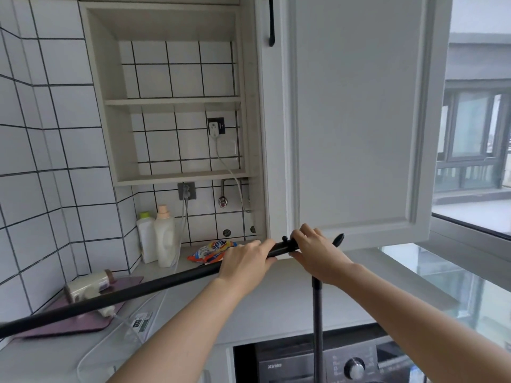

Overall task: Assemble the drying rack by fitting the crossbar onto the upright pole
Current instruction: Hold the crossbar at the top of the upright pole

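Both of my forearms reach up from the near edge, and between them the upright pole [318,322] rises straight from in front of the washing machine [331,363] at the bottom. Its top disappears under my right hand [318,254], so I cannot see the joint itself.

My left hand [246,261] is wrapped around the crossbar [124,295], fingers curled over the top. My right hand is clamped on the same bar just to the right, over its fitting, where a small black knob [284,239] sticks up between my hands. The crossbar runs long and tilted, its left end dropping low past the near left over the countertop [249,305], its short right tip [338,240] poking out beyond my right hand.

I judge I am at the seating step: the fitting is over the pole top but the bar is not level. Next I would need to raise the left end, keep the fitting square on the pole, press down and likely tighten the knob.

Farther off stand two detergent bottles [156,236], a detergent bag [211,251], the tiled wall and an open cabinet door [359,120].
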A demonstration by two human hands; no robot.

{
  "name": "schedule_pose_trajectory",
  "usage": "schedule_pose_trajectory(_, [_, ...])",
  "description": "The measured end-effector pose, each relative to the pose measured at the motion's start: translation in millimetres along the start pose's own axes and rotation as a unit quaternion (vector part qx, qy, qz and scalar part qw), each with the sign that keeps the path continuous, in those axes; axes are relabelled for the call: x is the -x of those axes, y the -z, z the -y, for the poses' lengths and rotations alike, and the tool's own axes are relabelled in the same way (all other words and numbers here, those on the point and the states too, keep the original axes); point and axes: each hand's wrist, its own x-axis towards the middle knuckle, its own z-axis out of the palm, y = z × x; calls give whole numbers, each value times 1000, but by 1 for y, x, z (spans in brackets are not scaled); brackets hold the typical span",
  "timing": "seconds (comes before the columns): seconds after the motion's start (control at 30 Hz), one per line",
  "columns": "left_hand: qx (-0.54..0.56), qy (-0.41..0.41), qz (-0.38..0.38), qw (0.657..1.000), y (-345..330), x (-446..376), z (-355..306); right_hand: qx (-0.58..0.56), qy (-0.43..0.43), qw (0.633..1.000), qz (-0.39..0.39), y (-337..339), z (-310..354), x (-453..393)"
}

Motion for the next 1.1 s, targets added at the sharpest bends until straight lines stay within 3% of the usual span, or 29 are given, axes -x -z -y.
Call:
schedule_pose_trajectory(0.27, [-44,-92,-88,991,19,26,4,-70,33,997,-19,9,13,31])
schedule_pose_trajectory(0.5, [-44,-147,-117,981,54,58,2,-115,23,992,-38,34,46,76])
schedule_pose_trajectory(1.1, [-19,-228,-174,958,201,199,-23,-10,-78,987,-140,117,211,233])
